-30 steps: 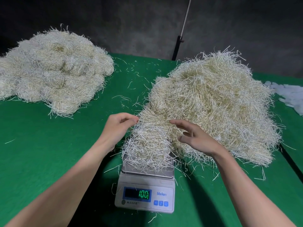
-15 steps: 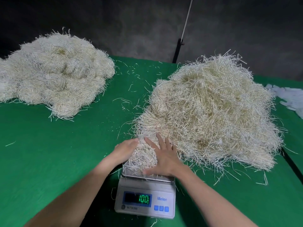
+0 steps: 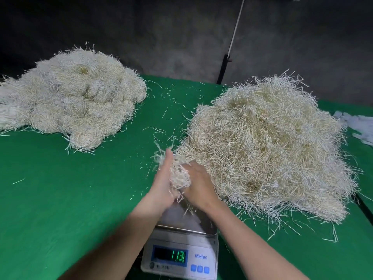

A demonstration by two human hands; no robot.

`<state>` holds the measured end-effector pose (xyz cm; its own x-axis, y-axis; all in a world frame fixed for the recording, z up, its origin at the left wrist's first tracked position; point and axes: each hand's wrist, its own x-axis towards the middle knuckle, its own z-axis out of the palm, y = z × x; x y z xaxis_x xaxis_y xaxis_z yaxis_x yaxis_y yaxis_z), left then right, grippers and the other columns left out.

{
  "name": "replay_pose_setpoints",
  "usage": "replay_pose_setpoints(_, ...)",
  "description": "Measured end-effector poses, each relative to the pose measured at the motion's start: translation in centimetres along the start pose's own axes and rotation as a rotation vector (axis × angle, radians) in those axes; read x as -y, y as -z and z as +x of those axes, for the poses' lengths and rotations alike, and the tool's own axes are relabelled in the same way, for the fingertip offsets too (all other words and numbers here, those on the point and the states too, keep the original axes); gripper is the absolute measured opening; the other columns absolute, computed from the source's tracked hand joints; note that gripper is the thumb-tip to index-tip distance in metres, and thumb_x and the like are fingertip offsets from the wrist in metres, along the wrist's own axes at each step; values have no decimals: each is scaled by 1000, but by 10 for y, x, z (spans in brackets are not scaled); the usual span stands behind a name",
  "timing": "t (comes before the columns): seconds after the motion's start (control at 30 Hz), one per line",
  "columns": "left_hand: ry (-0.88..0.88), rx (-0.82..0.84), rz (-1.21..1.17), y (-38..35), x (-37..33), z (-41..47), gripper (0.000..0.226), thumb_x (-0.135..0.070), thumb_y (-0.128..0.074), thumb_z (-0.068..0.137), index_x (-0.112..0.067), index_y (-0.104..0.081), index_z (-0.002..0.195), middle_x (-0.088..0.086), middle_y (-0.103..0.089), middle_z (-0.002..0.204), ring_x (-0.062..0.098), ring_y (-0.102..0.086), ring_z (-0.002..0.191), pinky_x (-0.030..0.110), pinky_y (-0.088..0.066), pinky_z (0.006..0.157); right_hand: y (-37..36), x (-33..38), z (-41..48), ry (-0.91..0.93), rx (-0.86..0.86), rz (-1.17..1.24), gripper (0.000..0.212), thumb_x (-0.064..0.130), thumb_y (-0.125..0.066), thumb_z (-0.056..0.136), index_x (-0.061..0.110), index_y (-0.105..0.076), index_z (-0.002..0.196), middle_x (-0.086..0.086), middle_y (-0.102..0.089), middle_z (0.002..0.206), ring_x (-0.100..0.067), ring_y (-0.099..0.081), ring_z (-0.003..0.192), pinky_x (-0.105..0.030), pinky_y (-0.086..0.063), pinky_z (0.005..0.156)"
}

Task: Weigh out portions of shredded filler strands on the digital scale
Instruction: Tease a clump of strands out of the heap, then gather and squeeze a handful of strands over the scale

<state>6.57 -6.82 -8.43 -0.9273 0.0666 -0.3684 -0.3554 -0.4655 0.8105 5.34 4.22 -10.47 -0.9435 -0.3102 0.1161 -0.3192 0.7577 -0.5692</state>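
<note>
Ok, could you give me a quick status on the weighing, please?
Left hand presses, right hand grips clump over scale. Loose strands on pan. Pile crowds its right.

Two hands and two forearms are seen from the head view. The left hand (image 3: 163,184) and the right hand (image 3: 199,185) are bare. The left forearm (image 3: 121,239) and the right forearm (image 3: 252,245) are likewise uncovered, as far as the lower edge of the frame, where both are cut off. Both forearms are slim and smooth, narrowing at the wrists. The left hand is blurred. Knuckles are faintly made out on the right hand. Nails cannot be made out.
</note>
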Motion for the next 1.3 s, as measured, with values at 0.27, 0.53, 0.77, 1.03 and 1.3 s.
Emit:
replay_pose_setpoints(0.27,35,-27,-244,-47,-20,5,49,-52,-37,97,-9,-60,103,10,-65,102,18,-68,82,28,-52,70,35,34,1,9,-271,250,66,67,-38,81,60,-7,139,19,-3,151,-8,0,141,-46,-11,114)
replay_pose_setpoints(0.53,-165,-298,-43,-68,-66,27,40,-46,-37,99,-17,-59,81,5,-64,70,8,-60,48,17,-47,46,43,53,25,-60,-159,582,47,61,-40,85,69,-25,129,22,-26,149,4,-29,129,-41,-30,110)
replay_pose_setpoints(0.77,-316,-252,368,-78,-64,33,26,-32,-45,99,-11,-59,104,7,-62,97,21,-60,90,28,-47,74,58,40,38,-229,-91,980,57,53,-43,94,29,-32,144,1,-51,130,15,-56,98,-14,-46,79)
replay_pose_setpoints(1.03,-165,22,433,-82,-32,23,65,-67,-22,92,-37,-18,149,-7,-9,158,16,-10,144,45,-14,113,65,25,59,-604,-316,1042,59,51,-41,95,7,-40,135,-15,-53,128,-18,-60,105,-23,-55,67)
replay_pose_setpoints(1.3,103,18,-46,-67,-11,28,80,-79,-44,69,-34,-46,135,7,-45,143,27,-55,119,46,-45,99,75,24,60,-538,-589,1100,51,35,-40,100,18,-25,146,-10,-22,154,-26,-36,133,-35,-33,102)
